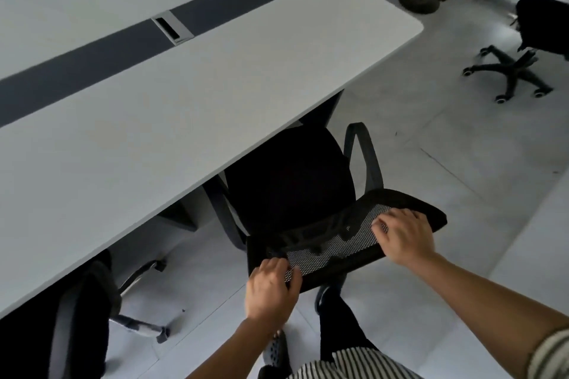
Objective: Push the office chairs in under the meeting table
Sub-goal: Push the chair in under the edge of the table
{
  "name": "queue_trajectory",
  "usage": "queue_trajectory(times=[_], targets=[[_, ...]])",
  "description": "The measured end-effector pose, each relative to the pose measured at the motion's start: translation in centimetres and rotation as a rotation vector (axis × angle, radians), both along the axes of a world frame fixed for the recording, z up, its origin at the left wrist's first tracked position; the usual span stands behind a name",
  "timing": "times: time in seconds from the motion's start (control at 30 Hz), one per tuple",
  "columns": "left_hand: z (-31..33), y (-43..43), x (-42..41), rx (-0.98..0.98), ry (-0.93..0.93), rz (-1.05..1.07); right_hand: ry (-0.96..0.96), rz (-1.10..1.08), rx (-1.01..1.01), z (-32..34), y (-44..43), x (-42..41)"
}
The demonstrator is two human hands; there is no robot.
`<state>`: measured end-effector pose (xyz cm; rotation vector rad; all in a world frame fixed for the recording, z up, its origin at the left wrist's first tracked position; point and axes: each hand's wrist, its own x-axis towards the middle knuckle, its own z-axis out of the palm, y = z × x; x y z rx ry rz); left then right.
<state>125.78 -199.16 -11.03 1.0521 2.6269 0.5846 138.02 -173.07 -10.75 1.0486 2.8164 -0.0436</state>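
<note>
The light is cool, soft and rather dim, with no glare. The meeting table point(154, 120) top reads pale and even. Below its near edge the shadow is deep, and the chair seat point(289, 175) sinks to almost featureless black. The floor point(462, 163) is brightest toward the right. The mesh backrest point(326, 252) shows its weave, while the left hand point(271, 292) and right hand point(403, 234) are slightly smeared. Wide-angle distortion bows the table's edges. The far chair point(542, 24) and the near-left chair point(83, 317) look soft.
</note>
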Motion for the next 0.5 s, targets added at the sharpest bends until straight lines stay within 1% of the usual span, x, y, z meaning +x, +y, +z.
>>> queue_trajectory(times=[0.13,0.27,0.37,0.5], targets=[[0.3,3.8,-3.3,-0.039,0.019,0.072,0.008,0.050,-0.018,-0.2,4.4,-4.8],[0.5,5.4,-8.1,-0.068,0.051,0.139,0.059,0.080,-0.019,0.0,6.0,-10.3],[0.8,6.6,-11.5,-0.081,0.084,0.171,0.022,0.111,-0.044,0.5,7.2,-14.2],[1.2,7.4,-15.4,-0.110,0.079,0.159,-0.005,0.125,-0.074,0.9,7.9,-18.2]])
